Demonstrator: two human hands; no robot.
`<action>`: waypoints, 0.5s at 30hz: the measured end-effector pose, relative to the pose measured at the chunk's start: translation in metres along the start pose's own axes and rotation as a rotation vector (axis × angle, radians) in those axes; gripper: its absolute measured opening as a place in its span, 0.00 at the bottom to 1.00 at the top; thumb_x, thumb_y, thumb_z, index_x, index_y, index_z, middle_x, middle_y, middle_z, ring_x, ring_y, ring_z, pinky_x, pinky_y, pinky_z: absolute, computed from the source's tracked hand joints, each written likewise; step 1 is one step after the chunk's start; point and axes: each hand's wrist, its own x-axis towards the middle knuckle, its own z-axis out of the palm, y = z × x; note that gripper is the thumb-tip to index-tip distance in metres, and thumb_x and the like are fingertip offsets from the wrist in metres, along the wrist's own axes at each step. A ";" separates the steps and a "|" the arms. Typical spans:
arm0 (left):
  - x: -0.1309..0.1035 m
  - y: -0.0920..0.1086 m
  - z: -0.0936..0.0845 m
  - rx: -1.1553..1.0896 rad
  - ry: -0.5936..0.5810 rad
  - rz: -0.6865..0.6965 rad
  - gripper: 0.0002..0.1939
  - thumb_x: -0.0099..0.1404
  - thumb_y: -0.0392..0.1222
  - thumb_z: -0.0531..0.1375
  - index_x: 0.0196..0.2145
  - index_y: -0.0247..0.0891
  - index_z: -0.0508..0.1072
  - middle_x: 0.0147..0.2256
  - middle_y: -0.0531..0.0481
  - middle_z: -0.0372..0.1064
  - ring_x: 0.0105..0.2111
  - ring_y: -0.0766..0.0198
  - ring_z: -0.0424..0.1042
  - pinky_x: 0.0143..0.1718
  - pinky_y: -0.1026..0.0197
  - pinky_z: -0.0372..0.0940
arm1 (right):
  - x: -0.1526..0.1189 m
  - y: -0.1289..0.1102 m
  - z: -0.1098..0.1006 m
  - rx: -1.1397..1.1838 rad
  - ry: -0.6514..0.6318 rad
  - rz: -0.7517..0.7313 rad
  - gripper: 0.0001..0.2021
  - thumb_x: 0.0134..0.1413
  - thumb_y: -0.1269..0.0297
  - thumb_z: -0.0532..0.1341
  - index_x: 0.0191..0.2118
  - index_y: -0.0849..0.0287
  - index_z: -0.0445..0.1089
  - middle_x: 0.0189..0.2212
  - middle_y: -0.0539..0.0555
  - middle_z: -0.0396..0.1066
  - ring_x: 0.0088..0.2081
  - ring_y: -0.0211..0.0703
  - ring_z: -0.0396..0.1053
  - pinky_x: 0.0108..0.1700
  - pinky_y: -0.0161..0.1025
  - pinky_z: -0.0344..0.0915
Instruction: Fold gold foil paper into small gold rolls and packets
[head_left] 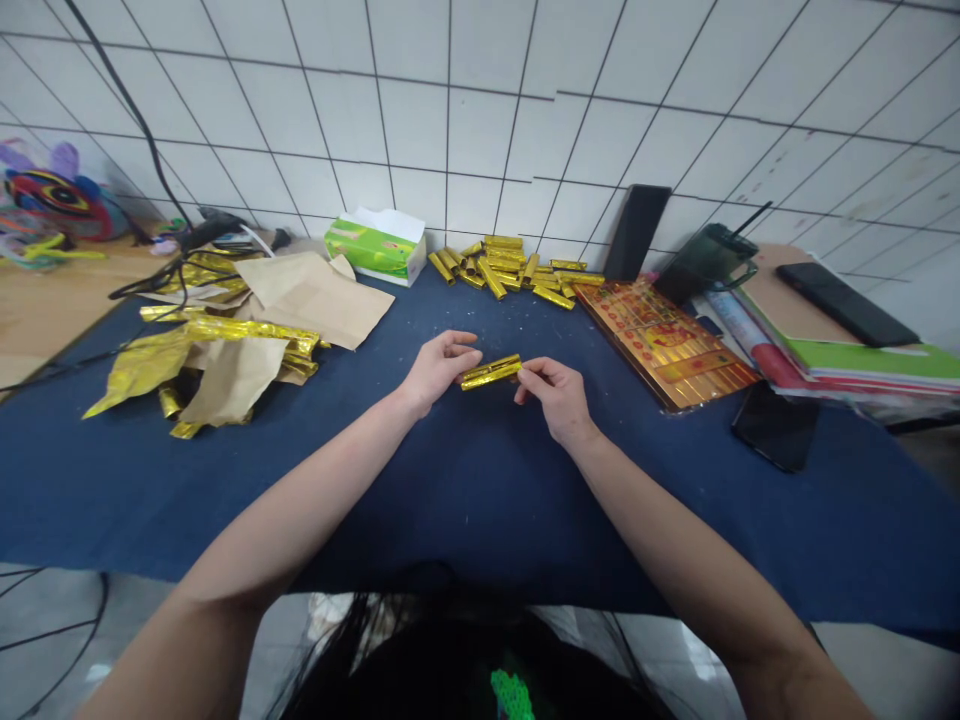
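Observation:
Between my two hands is a shiny gold foil paper roll [491, 376], partly unfolded, with a lengthwise slot or fold along its top. My left hand [437, 370] pinches its left end between thumb and fingers. At the other end, my right hand [556, 397] grips the roll with thumb and forefinger. Beyond the hands, a heap of similar gold foil rolls [499, 268] lies against the wall. To the right sits a flat pack of orange-gold printed paper [667, 345].
Crumpled gold foil and brown paper [232, 375] lie at the left on the blue cloth [375, 500]. A green tissue box [377, 247], a propped black phone [636, 233], a dark mug [705, 262], stacked books [870, 355] and another phone [776, 425] stand around. Black cables [176, 250] run at far left.

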 end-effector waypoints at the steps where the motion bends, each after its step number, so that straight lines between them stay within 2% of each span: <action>1: -0.001 0.001 0.000 0.007 -0.086 -0.003 0.15 0.52 0.38 0.62 0.38 0.32 0.70 0.28 0.52 0.70 0.26 0.72 0.68 0.27 0.69 0.62 | 0.000 0.000 0.000 0.010 -0.026 0.009 0.07 0.45 0.60 0.62 0.26 0.59 0.69 0.15 0.46 0.66 0.18 0.34 0.62 0.24 0.35 0.62; 3: -0.003 0.001 0.000 0.035 -0.222 -0.024 0.13 0.52 0.37 0.62 0.37 0.31 0.72 0.30 0.50 0.72 0.27 0.72 0.68 0.30 0.69 0.62 | 0.000 0.001 -0.001 0.028 -0.061 0.023 0.08 0.44 0.59 0.62 0.26 0.59 0.69 0.15 0.46 0.66 0.18 0.34 0.62 0.24 0.35 0.61; 4: -0.004 0.001 0.000 0.055 -0.253 -0.034 0.12 0.52 0.37 0.62 0.36 0.31 0.72 0.30 0.49 0.72 0.26 0.72 0.68 0.30 0.68 0.62 | 0.000 0.001 -0.001 0.036 -0.071 0.030 0.08 0.44 0.59 0.62 0.26 0.59 0.69 0.15 0.46 0.66 0.17 0.34 0.62 0.23 0.35 0.61; 9: -0.005 0.002 0.001 0.130 -0.227 -0.051 0.12 0.51 0.33 0.61 0.36 0.31 0.73 0.28 0.49 0.73 0.24 0.71 0.69 0.29 0.66 0.63 | 0.002 0.002 -0.003 0.063 -0.104 0.071 0.08 0.43 0.59 0.63 0.26 0.59 0.69 0.14 0.46 0.66 0.17 0.33 0.61 0.23 0.34 0.60; 15: -0.008 0.002 0.005 0.292 -0.280 0.048 0.13 0.52 0.32 0.59 0.37 0.32 0.74 0.31 0.48 0.74 0.28 0.68 0.71 0.32 0.65 0.65 | 0.002 0.002 -0.003 0.071 -0.126 0.085 0.08 0.43 0.59 0.63 0.25 0.59 0.70 0.15 0.46 0.65 0.18 0.34 0.62 0.23 0.35 0.60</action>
